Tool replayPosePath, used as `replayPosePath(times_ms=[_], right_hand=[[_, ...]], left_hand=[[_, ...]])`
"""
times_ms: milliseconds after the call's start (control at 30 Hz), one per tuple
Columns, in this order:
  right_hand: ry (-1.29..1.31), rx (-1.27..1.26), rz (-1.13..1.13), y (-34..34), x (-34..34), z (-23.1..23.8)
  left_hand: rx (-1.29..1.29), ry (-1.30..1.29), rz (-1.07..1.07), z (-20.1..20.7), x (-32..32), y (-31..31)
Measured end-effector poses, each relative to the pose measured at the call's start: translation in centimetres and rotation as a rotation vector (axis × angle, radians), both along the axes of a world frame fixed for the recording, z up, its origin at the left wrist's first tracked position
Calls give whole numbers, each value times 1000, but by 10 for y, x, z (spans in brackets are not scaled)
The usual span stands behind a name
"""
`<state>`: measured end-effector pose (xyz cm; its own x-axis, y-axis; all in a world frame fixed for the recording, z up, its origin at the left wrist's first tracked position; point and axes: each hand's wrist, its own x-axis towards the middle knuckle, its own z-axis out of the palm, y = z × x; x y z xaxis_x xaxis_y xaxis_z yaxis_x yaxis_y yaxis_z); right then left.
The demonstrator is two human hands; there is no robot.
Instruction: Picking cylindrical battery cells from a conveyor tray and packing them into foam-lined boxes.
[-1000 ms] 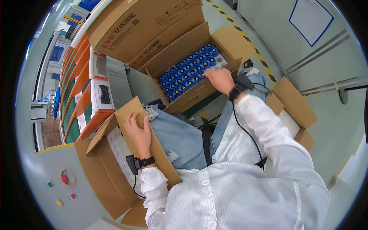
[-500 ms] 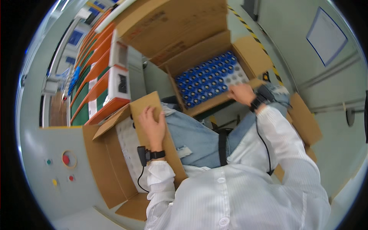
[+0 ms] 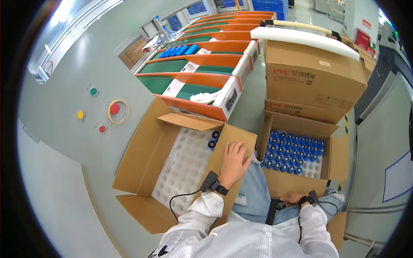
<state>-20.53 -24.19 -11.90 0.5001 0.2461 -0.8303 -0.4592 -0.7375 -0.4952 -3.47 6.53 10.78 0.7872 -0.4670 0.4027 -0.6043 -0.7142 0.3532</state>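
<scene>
My left hand (image 3: 234, 165) lies flat on a flap of the left cardboard box (image 3: 135, 172), fingers stretched out and holding nothing. Inside that box is a white foam tray (image 3: 183, 157) of round holes, with a few blue cylindrical cells (image 3: 214, 139) in its far right corner. My right hand (image 3: 293, 198) is low at my lap, just below the near flap of the right cardboard box (image 3: 297, 182). Its fingers look curled, and what they hold is hidden. Rows of blue cylindrical cells (image 3: 286, 148) fill most of the right box; bare white foam (image 3: 312, 168) shows at its near right.
Orange-walled lanes with green beds (image 3: 193, 88) stand ahead, holding blue cells (image 3: 178, 50) and a white glove (image 3: 205, 96). Stacked cartons (image 3: 314, 81) rise behind the right box. A grey panel at left carries a red button (image 3: 115, 109). A grey cabinet (image 3: 383, 142) stands at right.
The view has turned left and lifted, bringing the lanes and stacked cartons into fuller sight. My right hand has drawn back from the right box's cells to my lap. My left hand stays on the flap.
</scene>
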Motion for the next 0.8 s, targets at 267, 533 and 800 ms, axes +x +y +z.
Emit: replayPosePath(times_ms=[267, 533, 800], right_hand=[[-272, -60, -247, -34, 5, -96], [-290, 16, -397, -5, 6, -57], [-360, 29, -480, -3, 1, -42]], left_hand=[[-111, 38, -19, 10, 6, -5], [-146, 32, -49, -6, -21, 18], [-170, 75, -70, -8, -17, 12]])
